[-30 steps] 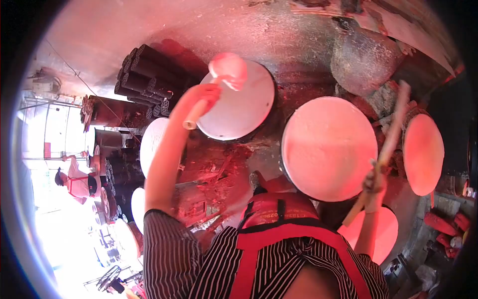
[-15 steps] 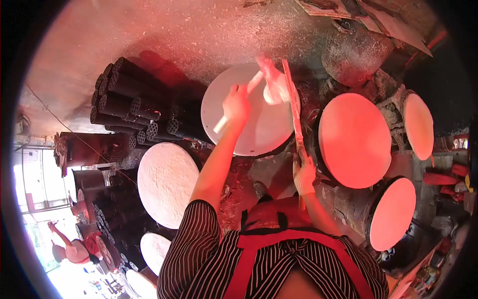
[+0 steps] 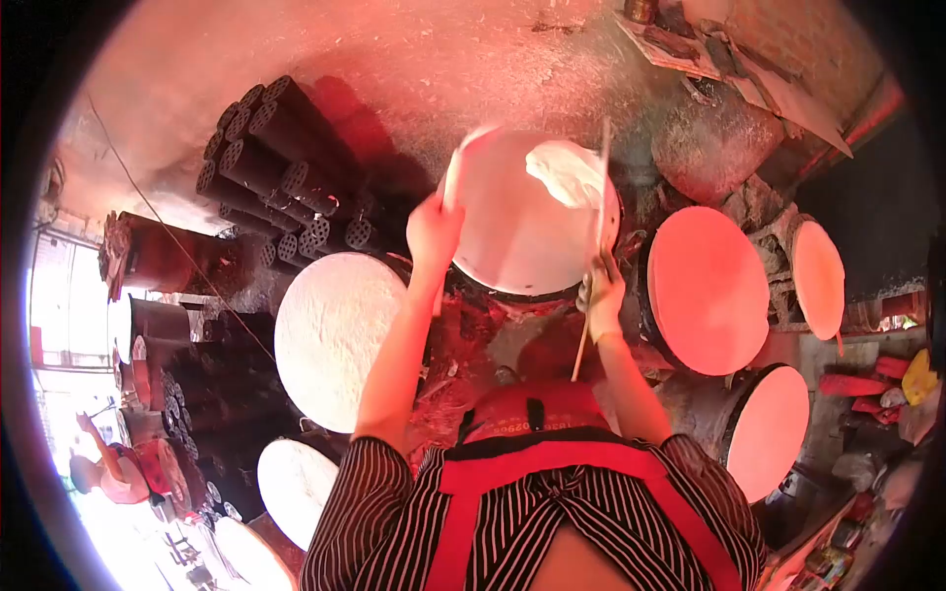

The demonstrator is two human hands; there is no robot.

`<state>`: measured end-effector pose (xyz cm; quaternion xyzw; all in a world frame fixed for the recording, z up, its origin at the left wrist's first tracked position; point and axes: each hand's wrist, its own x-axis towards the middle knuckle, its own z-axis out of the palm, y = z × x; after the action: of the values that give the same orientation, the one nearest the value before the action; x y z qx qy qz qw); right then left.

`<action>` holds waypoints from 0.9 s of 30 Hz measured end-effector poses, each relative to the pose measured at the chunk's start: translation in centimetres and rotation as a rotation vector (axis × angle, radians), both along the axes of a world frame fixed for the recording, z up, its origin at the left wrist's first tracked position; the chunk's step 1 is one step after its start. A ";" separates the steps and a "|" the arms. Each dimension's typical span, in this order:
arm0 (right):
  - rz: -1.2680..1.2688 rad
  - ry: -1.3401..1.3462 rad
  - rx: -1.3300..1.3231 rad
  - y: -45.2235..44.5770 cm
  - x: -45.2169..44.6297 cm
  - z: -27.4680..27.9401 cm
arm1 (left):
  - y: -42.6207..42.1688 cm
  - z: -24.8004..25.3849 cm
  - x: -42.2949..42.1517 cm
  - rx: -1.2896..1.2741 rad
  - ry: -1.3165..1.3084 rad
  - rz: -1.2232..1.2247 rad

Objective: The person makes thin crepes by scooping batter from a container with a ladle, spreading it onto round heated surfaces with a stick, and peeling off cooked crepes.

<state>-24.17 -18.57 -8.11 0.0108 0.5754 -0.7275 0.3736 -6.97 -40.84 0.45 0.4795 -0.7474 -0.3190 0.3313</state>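
My left hand (image 3: 434, 234) is closed around a pale stick (image 3: 452, 182), held near the left rim of a round flat griddle (image 3: 512, 241). The stick's upper end is blurred. A white, soft, batter-like mass (image 3: 564, 172) lies on the griddle's upper right part. My right hand (image 3: 603, 294) grips a long thin wooden stick (image 3: 604, 202), seen edge-on. That stick stands along the griddle's right side, its far part in front of the white mass, its lower end reaching toward my apron.
Round griddles with pale sheets surround me, including one at left (image 3: 340, 340) and one at right (image 3: 708, 291). Black coal cylinders (image 3: 296, 118) are stacked at upper left. A person (image 3: 118, 473) is at the far left. Boards (image 3: 788, 94) lie at upper right.
The white mass that hung between the two sticks now lies on the griddle. The left stick has swung upright and moved to the left rim; my right hand has risen slightly. The view has shifted.
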 end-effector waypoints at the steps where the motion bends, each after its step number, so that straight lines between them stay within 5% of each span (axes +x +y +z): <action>1: -0.049 0.001 0.006 0.5 1.1 -0.6 | 0.5 -3.0 2.5 0.249 0.107 -0.058; 6: 0.059 0.084 0.124 -4.3 3.2 0.0 | 10.9 -1.3 9.5 0.991 0.766 0.062; 12: 0.379 0.213 0.183 -10.0 0.3 0.5 | 17.7 -0.5 13.2 1.290 1.146 0.199; 17: 0.734 0.063 0.202 -2.9 -4.4 1.9 | 19.0 -3.2 14.4 1.318 1.180 0.299; 21: 0.281 0.183 0.195 0.2 -8.6 0.4 | 21.3 -5.8 16.1 1.348 1.355 0.267; 25: 0.732 0.296 0.142 -5.1 -11.1 -3.7 | 24.3 -4.5 13.7 1.176 1.151 0.506; 27: 0.801 0.211 0.165 -4.8 -9.7 1.1 | 25.6 -5.1 12.9 1.179 1.055 0.588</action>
<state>-33.85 -23.36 -6.99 -0.2582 0.6255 -0.4734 0.5639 5.88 -15.26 -4.61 0.5373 -0.0507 -0.7397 0.4020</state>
